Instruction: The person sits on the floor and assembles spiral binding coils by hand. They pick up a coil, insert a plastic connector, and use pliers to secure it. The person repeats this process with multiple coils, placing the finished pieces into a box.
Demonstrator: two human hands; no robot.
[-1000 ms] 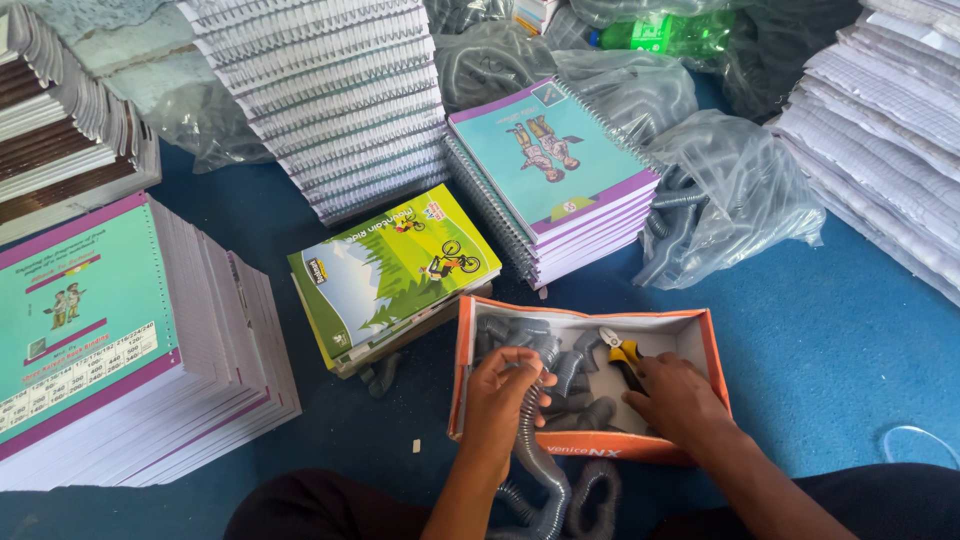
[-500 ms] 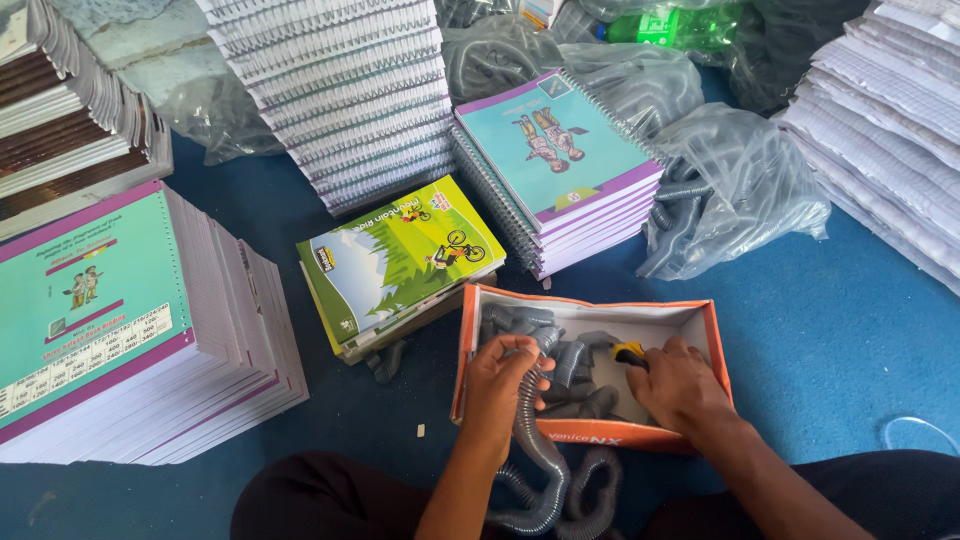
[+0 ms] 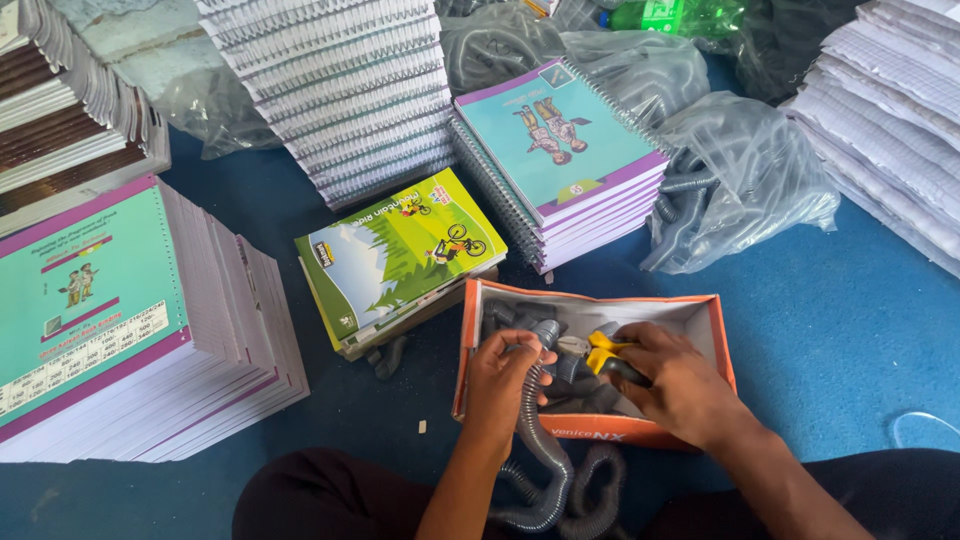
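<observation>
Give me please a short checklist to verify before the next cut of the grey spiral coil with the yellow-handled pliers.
1. Left hand holds the grey plastic spiral coil near its end: ok.
2. Right hand grips the yellow-handled pliers: ok.
3. Plier tips meet the coil end: cannot tell, the tips are too small to see.
4. Left fingers away from the plier tips: cannot tell.
5. Orange cardboard box lies below the cutting spot: ok.
6. Coil runs free to the lap, not trapped: ok.
</observation>
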